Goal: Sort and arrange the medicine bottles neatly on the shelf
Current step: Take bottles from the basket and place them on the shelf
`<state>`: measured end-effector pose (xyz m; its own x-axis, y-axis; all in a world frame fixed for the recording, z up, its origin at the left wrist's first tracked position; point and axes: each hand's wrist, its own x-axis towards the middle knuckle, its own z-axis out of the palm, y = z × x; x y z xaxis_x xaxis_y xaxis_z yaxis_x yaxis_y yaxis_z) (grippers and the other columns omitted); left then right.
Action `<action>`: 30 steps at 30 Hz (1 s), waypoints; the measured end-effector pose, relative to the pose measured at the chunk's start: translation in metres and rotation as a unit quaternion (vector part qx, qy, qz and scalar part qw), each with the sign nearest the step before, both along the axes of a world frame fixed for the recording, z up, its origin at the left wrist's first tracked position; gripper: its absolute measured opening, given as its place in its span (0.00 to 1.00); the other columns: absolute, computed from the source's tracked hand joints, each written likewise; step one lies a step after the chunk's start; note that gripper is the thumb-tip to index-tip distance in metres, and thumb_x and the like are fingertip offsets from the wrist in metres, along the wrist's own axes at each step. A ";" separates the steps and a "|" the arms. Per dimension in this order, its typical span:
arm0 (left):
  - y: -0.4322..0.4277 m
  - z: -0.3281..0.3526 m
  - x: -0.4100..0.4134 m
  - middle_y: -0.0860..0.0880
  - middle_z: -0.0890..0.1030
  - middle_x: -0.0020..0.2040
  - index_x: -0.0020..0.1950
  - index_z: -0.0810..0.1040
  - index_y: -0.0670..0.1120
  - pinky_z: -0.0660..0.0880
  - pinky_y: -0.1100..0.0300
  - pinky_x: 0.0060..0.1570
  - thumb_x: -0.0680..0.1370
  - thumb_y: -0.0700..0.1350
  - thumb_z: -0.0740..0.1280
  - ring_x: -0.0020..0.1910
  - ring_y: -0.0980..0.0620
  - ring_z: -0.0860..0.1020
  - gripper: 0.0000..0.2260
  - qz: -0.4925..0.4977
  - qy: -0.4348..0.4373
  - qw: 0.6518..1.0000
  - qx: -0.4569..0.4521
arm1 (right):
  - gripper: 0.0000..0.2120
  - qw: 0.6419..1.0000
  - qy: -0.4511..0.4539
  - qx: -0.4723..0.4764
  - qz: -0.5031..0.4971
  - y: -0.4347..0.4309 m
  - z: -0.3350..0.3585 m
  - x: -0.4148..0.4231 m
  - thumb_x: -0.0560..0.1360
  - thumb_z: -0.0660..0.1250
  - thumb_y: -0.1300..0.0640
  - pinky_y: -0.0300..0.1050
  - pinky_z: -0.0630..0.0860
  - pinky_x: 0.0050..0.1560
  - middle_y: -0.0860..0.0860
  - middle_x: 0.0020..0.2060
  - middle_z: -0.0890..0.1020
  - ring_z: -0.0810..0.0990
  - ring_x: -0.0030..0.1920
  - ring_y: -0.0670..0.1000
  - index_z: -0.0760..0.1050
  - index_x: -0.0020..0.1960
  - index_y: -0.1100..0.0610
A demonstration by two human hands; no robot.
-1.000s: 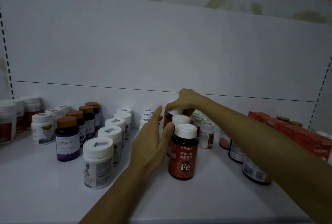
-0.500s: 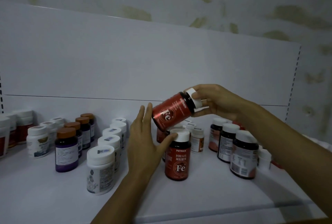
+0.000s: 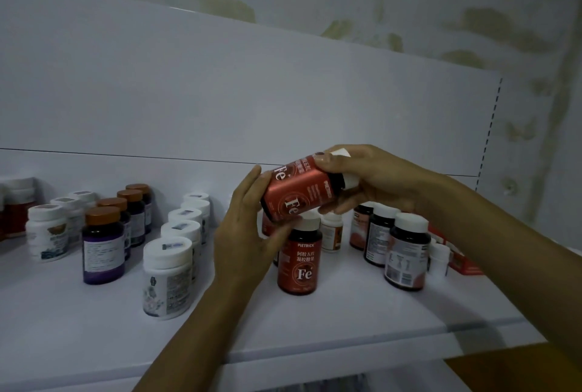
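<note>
both forearms are bare right up to where they leave view, with no sleeve showing on either. the left hand [image 3: 248,234] and right hand [image 3: 374,180] are bare too. the light is dim, so fine detail is lost.

White shelf [image 3: 346,325], upright medicine bottles [image 3: 102,247], red box [image 3: 463,261]

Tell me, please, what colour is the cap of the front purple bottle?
The purple bottle has a copper-brown cap, clearest in the head view.

red Fe bottles [image 3: 299,195] – 2 | brown-capped bottles [image 3: 102,243] – 4 | hands [image 3: 248,234] – 2
</note>
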<state>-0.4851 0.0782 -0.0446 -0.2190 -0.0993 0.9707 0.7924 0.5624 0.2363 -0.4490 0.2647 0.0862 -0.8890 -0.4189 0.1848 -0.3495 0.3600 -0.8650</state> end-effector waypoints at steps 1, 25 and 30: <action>0.001 0.001 0.002 0.44 0.68 0.71 0.71 0.60 0.50 0.71 0.73 0.57 0.70 0.61 0.69 0.65 0.58 0.68 0.35 -0.028 -0.010 1.000 0.005 | 0.23 1.000 0.025 -0.005 0.005 0.002 0.000 0.000 0.67 0.71 0.48 0.44 0.82 0.40 0.56 0.54 0.81 0.84 0.49 0.57 0.76 0.60 0.53; 0.000 0.004 0.006 0.41 0.73 0.66 0.68 0.64 0.46 0.69 0.75 0.58 0.74 0.65 0.64 0.65 0.54 0.71 0.31 -0.010 0.042 0.999 -0.008 | 0.28 0.982 0.112 0.046 0.144 0.007 -0.001 -0.016 0.63 0.73 0.70 0.49 0.81 0.49 0.50 0.57 0.78 0.79 0.58 0.53 0.75 0.59 0.51; 0.000 0.000 -0.002 0.44 0.72 0.63 0.66 0.67 0.47 0.69 0.72 0.60 0.75 0.60 0.65 0.63 0.50 0.71 0.25 0.039 0.075 0.996 -0.034 | 0.23 0.993 0.039 0.024 0.106 0.006 -0.005 -0.020 0.70 0.72 0.55 0.50 0.81 0.47 0.51 0.59 0.77 0.81 0.57 0.54 0.73 0.63 0.44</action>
